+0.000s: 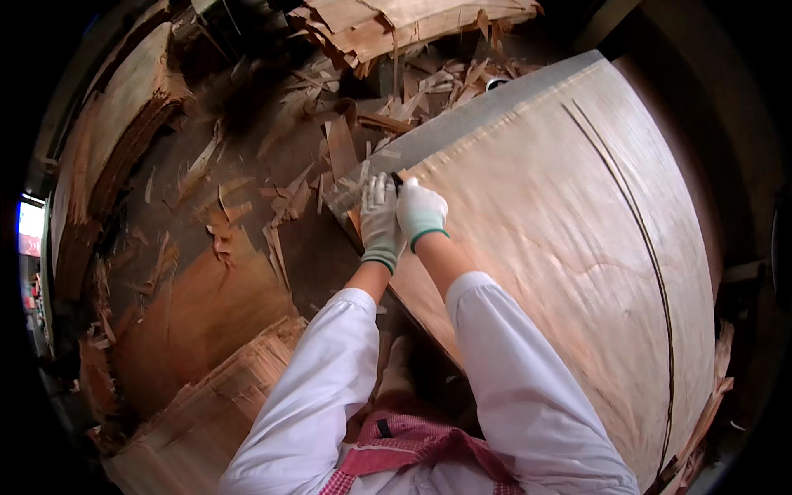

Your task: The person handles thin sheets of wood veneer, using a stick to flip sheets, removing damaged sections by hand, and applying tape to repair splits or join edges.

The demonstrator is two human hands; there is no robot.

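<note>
My left hand, in a white glove with a green cuff, lies with fingers stretched out near the left edge of a pale veneer sheet. My right hand, gloved alike, is closed beside it on a small black tool, whose shape is mostly hidden. Both hands are at the sheet's upper left corner, by a grey strip along its far edge. A long dark line, perhaps a split, runs down the sheet's right part.
Veneer stacks stand at the left, top and lower left. Torn veneer scraps litter the dark floor between them. Dark beams show beyond the sheet, and a bright opening is at the far left.
</note>
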